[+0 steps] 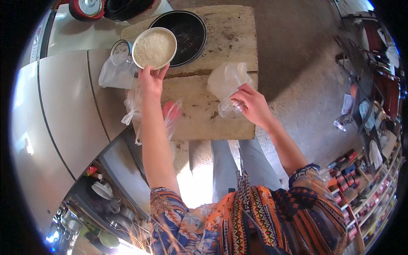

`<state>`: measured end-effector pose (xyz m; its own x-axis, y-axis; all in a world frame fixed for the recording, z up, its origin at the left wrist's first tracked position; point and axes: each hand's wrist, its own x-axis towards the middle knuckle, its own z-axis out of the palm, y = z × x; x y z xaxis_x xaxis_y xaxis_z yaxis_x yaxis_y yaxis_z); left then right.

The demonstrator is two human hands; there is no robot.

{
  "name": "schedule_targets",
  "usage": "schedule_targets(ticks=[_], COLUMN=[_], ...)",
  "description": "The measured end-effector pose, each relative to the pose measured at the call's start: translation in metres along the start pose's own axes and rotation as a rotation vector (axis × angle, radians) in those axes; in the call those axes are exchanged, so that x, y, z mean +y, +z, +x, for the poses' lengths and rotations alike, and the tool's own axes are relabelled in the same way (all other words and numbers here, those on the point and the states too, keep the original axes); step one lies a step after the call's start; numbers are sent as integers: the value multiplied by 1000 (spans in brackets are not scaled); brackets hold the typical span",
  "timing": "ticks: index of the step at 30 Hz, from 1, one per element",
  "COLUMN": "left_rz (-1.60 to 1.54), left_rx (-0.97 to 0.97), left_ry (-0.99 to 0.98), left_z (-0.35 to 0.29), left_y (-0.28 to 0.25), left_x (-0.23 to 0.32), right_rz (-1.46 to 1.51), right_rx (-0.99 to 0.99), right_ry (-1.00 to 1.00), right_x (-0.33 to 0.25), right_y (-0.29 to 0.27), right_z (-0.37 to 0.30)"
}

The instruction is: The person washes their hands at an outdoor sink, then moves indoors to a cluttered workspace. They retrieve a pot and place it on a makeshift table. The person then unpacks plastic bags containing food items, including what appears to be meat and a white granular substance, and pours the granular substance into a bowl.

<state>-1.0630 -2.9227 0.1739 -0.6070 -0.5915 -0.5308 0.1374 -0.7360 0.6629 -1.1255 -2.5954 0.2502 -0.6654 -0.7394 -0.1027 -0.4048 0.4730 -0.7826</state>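
My left hand grips the near edge of a white bowl. It is filled with pale grains that look like rice. The bowl overlaps the left side of a round black pan on the wooden table; whether they touch I cannot tell. With pinched fingers, my right hand holds the gathered neck of a clear plastic bag. The bag lies near the table's right edge, and something whitish shows in it.
Left of the bowl are a small round tin and a translucent plastic container. A knotted bag and a bag with something red lie by my left forearm. Light cabinets line the left; loaded shelves stand right.
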Motion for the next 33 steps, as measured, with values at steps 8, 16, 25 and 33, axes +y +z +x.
schedule_targets(ticks=[8, 16, 25, 33], left_rz=[346, 1427, 2071, 1881], left_rx=[86, 431, 173, 17], left_ry=[61, 553, 1262, 1057], left_z=[29, 71, 56, 63], left_y=[32, 36, 70, 62], left_x=[1, -18, -5, 3], right_rz=[-7, -7, -44, -38], right_rx=[6, 29, 51, 35], right_ry=[18, -7, -19, -2], right_x=[11, 11, 15, 17], right_y=[-7, -7, -6, -6], right_z=[0, 4, 1, -1])
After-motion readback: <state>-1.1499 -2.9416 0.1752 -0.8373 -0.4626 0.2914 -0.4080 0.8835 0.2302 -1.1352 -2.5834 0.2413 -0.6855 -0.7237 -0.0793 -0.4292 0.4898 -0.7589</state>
